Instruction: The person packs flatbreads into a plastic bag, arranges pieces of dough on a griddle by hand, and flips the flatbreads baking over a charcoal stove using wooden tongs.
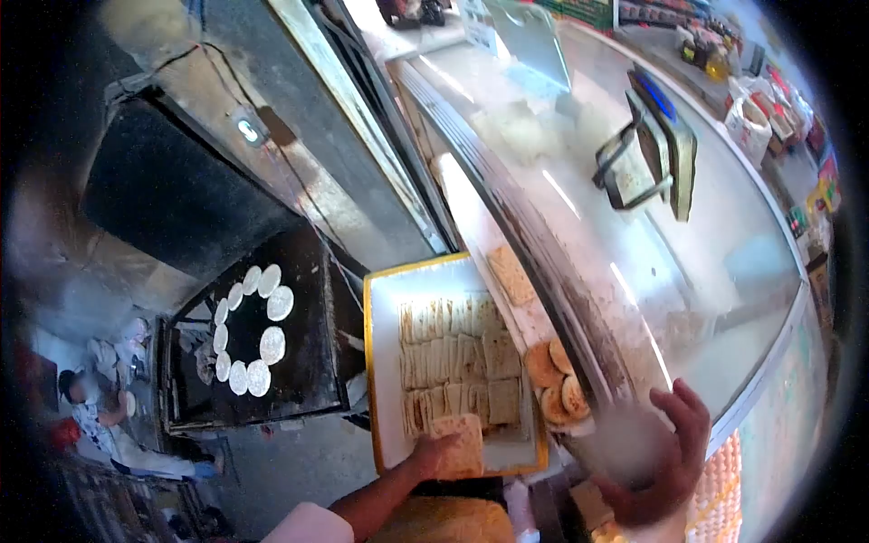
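My left hand [433, 455] grips a browned square flatbread [460, 445] over the front edge of a white box with a yellow rim [368, 344]. Inside that box, rows of folded or square flatbreads [450, 348] stand packed together. My right hand [674, 462] is raised at the near end of the glass counter, its fingers apart. A pale blurred patch covers part of its palm, so I cannot make out whether anything lies there. Several round golden breads [554, 380] lie left of it on a ledge, with a square flatbread [512, 274] farther back.
To the left, a black round-topped griddle table [303, 362] carries a ring of pale dough discs [258, 378]. The glass counter [579, 181] runs along the right, with a scale-like device [652, 140] on top. A person [113, 425] is at far left. Bagged goods [749, 127] stand beyond.
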Tool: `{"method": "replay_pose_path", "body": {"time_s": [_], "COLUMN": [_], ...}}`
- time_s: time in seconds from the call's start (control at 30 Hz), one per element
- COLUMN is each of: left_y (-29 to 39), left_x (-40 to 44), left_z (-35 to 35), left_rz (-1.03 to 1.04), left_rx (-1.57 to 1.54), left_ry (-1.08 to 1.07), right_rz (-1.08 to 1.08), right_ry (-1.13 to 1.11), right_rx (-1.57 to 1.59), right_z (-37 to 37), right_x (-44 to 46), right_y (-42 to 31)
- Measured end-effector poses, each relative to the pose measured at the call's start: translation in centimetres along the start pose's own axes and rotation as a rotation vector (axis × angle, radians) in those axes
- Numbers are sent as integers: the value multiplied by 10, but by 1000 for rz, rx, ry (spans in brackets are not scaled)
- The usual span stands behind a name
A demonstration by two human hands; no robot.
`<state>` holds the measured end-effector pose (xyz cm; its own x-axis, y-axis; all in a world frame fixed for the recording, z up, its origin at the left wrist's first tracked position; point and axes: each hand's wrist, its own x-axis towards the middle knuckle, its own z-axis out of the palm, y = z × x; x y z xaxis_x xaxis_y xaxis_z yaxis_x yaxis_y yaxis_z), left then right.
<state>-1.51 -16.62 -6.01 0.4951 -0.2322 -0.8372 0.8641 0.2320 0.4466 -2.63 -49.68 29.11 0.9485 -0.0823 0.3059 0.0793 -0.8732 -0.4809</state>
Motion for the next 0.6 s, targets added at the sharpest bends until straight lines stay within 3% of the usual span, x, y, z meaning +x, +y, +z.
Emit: {"method": "replay_pose_path", "body": {"time_s": [0.03, 0.07, 0.1, 0.13, 0.17, 0.23, 0.47, 0.57, 0.6], "left_y": [-2, -75, -55, -43, -44, -22, -31, -33, -35], "left_x": [-7, 73, 39, 27, 29, 17, 62, 88, 97], "left_z": [0, -85, -58, -55, -64, -37, -7, 6, 10], "left_rz": [-18, -44, 59, -23, -244, -84, 79, 75, 70], "left_rx": [-56, 71, -128, -141, -171, 162, 69, 283, 372], "left_ry": [69, 108, 15, -16, -23, 79, -53, -87, 103], "right_rz": [59, 0, 68, 46, 24, 56, 89, 50, 68], "right_ry": [11, 97, 60, 71, 82, -25, -151, -156, -198], "right_rx": [-45, 44, 43, 32, 21, -10, -77, -109, -159], "right_z": [6, 13, 12, 14, 17, 14, 9, 10, 6], "right_x": [-7, -12, -13, -11, -10, -11, -8, -7, -5], "right_y": [1, 13, 13, 16, 18, 16, 14, 16, 13]}}
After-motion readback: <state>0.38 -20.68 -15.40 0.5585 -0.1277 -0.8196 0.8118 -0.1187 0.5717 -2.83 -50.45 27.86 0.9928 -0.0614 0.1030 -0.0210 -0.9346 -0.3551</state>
